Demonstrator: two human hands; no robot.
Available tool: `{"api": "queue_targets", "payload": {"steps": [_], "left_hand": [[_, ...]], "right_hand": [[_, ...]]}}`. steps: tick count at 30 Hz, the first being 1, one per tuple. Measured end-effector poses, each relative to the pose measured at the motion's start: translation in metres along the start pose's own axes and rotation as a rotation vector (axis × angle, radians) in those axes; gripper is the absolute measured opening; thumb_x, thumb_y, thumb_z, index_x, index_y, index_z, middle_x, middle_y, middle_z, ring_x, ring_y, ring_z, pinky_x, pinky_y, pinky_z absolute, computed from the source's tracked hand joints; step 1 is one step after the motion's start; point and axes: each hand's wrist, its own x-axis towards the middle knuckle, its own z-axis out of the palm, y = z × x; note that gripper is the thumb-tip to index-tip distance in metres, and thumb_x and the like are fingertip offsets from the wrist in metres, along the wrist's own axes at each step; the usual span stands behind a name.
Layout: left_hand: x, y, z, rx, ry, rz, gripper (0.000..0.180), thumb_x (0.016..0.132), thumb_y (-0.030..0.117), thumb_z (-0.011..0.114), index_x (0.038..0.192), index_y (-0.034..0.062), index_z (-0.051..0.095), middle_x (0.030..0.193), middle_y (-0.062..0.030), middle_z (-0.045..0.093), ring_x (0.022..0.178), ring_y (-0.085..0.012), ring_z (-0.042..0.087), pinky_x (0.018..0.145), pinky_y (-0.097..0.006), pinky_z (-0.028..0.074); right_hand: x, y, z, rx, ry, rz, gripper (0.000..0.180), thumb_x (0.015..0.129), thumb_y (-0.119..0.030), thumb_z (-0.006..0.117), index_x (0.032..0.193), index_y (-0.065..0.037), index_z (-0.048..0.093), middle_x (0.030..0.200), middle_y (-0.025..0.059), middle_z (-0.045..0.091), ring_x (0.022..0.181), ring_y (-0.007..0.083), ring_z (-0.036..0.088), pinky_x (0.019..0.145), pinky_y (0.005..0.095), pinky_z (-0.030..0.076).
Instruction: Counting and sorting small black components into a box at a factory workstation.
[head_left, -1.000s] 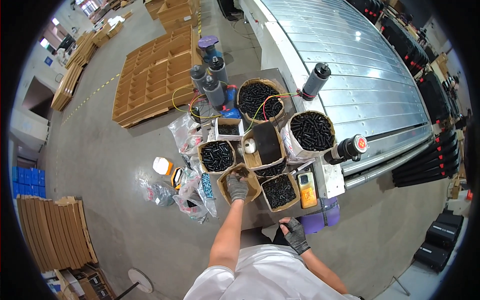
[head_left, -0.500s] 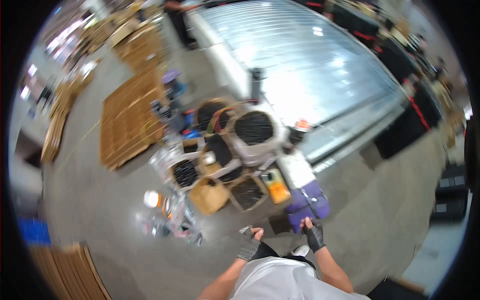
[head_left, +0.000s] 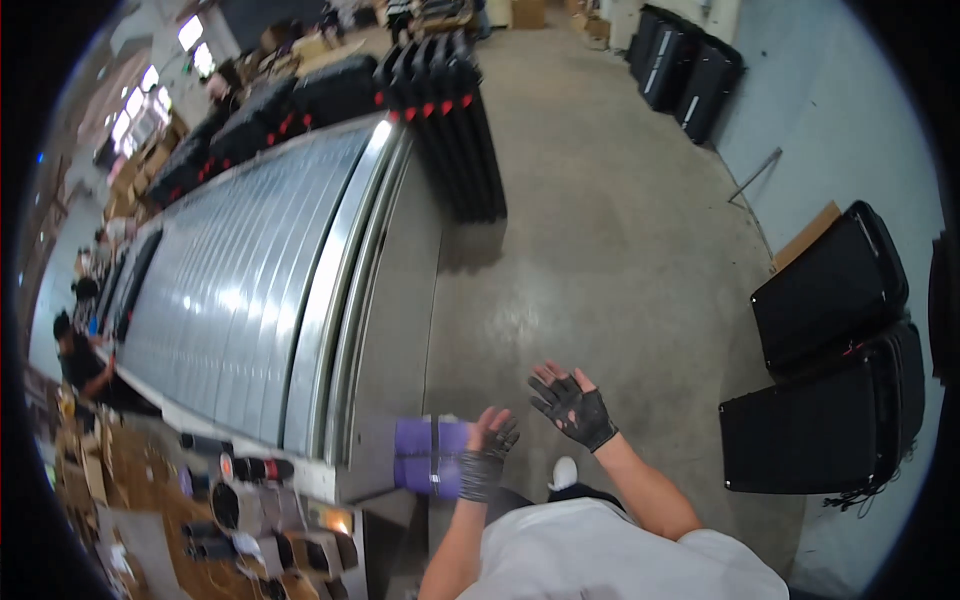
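Observation:
Both of my hands are raised in front of my white shirt, in dark fingerless gloves. My left hand [head_left: 488, 452] holds nothing, its fingers apart. It overlaps the right side of a purple block-shaped bundle [head_left: 415, 450] with a dark strap across it; whether it touches the bundle I cannot tell. Slightly farther off and to the right, my right hand [head_left: 573, 408] has its fingers spread, with nothing in it. The bundle sits by the near corner of a large metal slatted worktable [head_left: 240, 290].
Black rectangular cases [head_left: 805, 435] lean along the right wall, with more black cases [head_left: 662, 65] farther back. A row of upright black panels [head_left: 455, 150] stands past the table's far end. Boxes and bottles [head_left: 265, 510] crowd the lower left. A person [head_left: 85, 365] stands at the table's left side.
My view has swung to the right, so the table and boxes now lie left. My right hand has left the purple bundle's edge and spread its fingers. Both hands have risen.

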Motion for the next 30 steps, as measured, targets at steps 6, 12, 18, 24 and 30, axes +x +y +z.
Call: {"api": "queue_targets", "payload": {"steps": [6,12,18,24,30], "left_hand": [[0.179,-0.115,0.121,1.061,-0.501,0.408,0.044,0.099,0.031,0.039,0.133,0.0036,0.048,0.135,-0.0185,0.049,0.129,-0.0298,0.042,0.108,-0.038,0.029],[0.385,-0.156,0.140,0.759,-0.111,-0.506,0.062,0.096,0.052,0.037,0.134,0.0035,0.046,0.139,-0.0163,0.046,0.128,-0.0314,0.042,0.105,-0.041,0.033],[0.519,-0.107,0.261,0.214,-0.375,-0.635,0.074,0.093,0.059,0.042,0.136,-0.0008,0.042,0.138,-0.0135,0.048,0.128,-0.0248,0.044,0.102,-0.037,0.037],[0.714,0.075,0.305,0.502,-0.516,-0.286,0.046,0.093,0.043,0.056,0.115,0.0022,0.060,0.108,-0.0070,0.066,0.097,-0.0167,0.063,0.086,-0.028,0.049],[0.904,0.213,0.328,1.112,-0.486,0.249,0.042,0.092,0.035,0.058,0.111,-0.0019,0.062,0.090,-0.0100,0.069,0.086,-0.0147,0.065,0.082,-0.029,0.050]], "right_hand": [[0.051,-0.058,-0.137,-0.421,0.428,-0.377,0.053,0.099,-0.042,0.036,0.139,-0.007,0.040,0.138,0.0042,0.044,0.125,0.0195,0.042,0.107,0.0335,0.030],[0.120,-0.186,-0.094,-0.840,0.472,-0.561,0.053,0.099,-0.037,0.034,0.139,-0.003,0.039,0.142,0.0112,0.041,0.131,0.0240,0.037,0.109,0.0375,0.027],[0.222,-0.277,-0.141,-1.971,0.850,-0.498,0.053,0.096,-0.033,0.041,0.138,-0.001,0.039,0.139,0.0210,0.043,0.128,0.0345,0.041,0.107,0.0416,0.030],[0.219,-0.319,-0.308,-1.634,1.370,-0.302,0.045,0.096,-0.042,0.041,0.094,-0.002,0.061,0.096,0.0185,0.061,0.091,0.0303,0.057,0.081,0.0408,0.044],[0.267,-0.370,-0.373,-1.326,1.387,-0.003,0.035,0.094,-0.040,0.044,0.083,-0.008,0.055,0.078,0.0094,0.056,0.072,0.0223,0.051,0.069,0.0409,0.043]]}}
